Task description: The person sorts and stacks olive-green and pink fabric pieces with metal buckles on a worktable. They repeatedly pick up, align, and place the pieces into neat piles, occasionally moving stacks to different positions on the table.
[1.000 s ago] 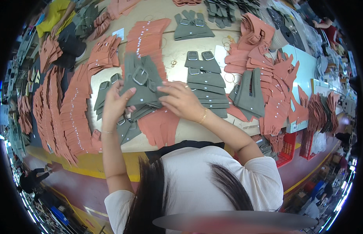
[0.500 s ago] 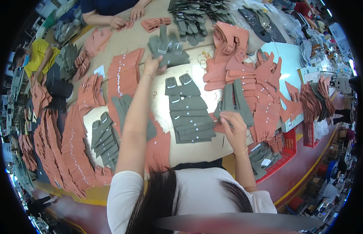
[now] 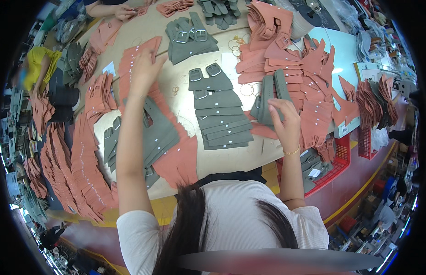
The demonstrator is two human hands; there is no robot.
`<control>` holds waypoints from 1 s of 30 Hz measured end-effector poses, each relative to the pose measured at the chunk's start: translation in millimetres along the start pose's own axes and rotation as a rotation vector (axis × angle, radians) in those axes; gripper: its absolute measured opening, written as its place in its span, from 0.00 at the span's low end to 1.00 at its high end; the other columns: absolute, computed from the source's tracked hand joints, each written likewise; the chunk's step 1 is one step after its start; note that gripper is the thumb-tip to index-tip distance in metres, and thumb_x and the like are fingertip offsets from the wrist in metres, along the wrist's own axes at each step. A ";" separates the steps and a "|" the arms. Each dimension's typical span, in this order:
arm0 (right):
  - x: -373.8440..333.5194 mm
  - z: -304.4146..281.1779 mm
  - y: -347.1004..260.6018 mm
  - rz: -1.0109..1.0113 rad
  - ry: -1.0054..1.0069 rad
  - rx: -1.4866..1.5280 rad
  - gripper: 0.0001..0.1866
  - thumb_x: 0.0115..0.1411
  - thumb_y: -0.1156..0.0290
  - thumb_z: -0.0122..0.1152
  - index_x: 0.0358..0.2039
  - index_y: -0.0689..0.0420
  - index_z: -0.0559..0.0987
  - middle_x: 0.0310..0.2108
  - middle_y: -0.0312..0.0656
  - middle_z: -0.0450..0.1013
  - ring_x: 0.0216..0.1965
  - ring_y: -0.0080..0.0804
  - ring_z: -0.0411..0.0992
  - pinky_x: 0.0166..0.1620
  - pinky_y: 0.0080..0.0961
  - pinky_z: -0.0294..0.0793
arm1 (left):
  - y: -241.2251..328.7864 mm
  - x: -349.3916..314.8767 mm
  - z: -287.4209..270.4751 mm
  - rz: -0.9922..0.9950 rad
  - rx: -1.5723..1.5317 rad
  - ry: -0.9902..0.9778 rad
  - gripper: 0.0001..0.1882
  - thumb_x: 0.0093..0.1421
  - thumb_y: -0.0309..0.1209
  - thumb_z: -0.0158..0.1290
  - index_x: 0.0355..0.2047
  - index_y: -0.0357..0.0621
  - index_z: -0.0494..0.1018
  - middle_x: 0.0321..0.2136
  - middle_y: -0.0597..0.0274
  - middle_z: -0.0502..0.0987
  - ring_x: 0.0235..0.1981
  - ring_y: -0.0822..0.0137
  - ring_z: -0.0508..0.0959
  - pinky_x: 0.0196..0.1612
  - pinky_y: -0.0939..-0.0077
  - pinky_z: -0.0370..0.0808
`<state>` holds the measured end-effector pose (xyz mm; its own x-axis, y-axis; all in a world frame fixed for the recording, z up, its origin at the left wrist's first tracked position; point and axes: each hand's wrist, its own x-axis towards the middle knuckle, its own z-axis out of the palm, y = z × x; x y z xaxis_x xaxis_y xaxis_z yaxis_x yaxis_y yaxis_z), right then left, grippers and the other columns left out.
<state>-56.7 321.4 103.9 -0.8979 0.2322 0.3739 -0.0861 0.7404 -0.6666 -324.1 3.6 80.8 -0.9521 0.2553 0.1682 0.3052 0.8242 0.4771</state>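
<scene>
My left hand (image 3: 146, 71) is above a long row of coral leather pieces (image 3: 132, 75), fingers apart and empty. A small pile of dark green pieces with buckles (image 3: 192, 48) lies just beyond it to the right. In the middle, a fanned column of green buckle pieces (image 3: 219, 105) runs toward me. My right hand (image 3: 286, 120) hovers at or touches two-strapped green pieces (image 3: 268, 94) right of that column; its fingers are loosely curled with a gap, gripping nothing that I can see. Under my left forearm lie more green pieces (image 3: 160, 133).
Coral pieces (image 3: 304, 87) are heaped at the right, beside a red crate (image 3: 339, 160) below the table edge. More coral rows (image 3: 84, 169) cover the left side. Rubber bands (image 3: 236, 43) lie near the back. A co-worker's hand (image 3: 125, 12) is at the far edge.
My left hand has let go of the green buckle pieces at the back and moved left over the coral row. My right hand has shifted up onto the green strapped pieces. The view has tilted.
</scene>
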 end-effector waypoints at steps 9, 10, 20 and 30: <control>-0.7 9.4 1.5 0.000 -0.010 -0.031 0.05 0.56 0.76 0.61 0.34 0.61 0.80 0.37 0.43 0.78 0.40 0.40 0.75 0.44 0.30 0.73 | -51.9 -191.1 -72.5 -0.530 -0.482 0.089 0.21 0.58 0.36 0.60 0.47 0.36 0.74 0.30 0.63 0.73 0.27 0.77 0.70 0.31 0.81 0.70; 0.8 10.2 1.5 0.001 -0.022 -0.032 0.06 0.57 0.75 0.61 0.35 0.61 0.80 0.37 0.43 0.78 0.40 0.39 0.75 0.44 0.30 0.73 | -53.7 -208.6 -66.6 -0.506 -0.483 0.118 0.20 0.58 0.35 0.59 0.47 0.36 0.74 0.30 0.64 0.72 0.27 0.77 0.70 0.31 0.81 0.70; 0.1 11.0 -4.2 0.004 -0.098 -0.032 0.08 0.60 0.71 0.60 0.37 0.60 0.81 0.40 0.45 0.77 0.43 0.40 0.76 0.48 0.30 0.72 | -35.3 -271.9 -29.1 -0.436 -0.036 0.215 0.27 0.56 0.40 0.61 0.51 0.34 0.73 0.35 0.51 0.72 0.34 0.61 0.71 0.40 0.72 0.70; -21.6 -54.6 58.0 0.215 0.043 -0.296 0.11 0.58 0.69 0.61 0.39 0.61 0.80 0.39 0.49 0.75 0.40 0.48 0.74 0.45 0.36 0.72 | -30.3 -259.2 -31.8 -0.341 0.028 0.194 0.26 0.52 0.32 0.64 0.49 0.33 0.69 0.41 0.45 0.73 0.41 0.51 0.75 0.48 0.64 0.70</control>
<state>-18.7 393.8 92.3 -0.8624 0.4242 0.2763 0.2371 0.8206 -0.5200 -86.1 -103.6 50.1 -0.9772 -0.1337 0.1648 -0.0314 0.8591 0.5108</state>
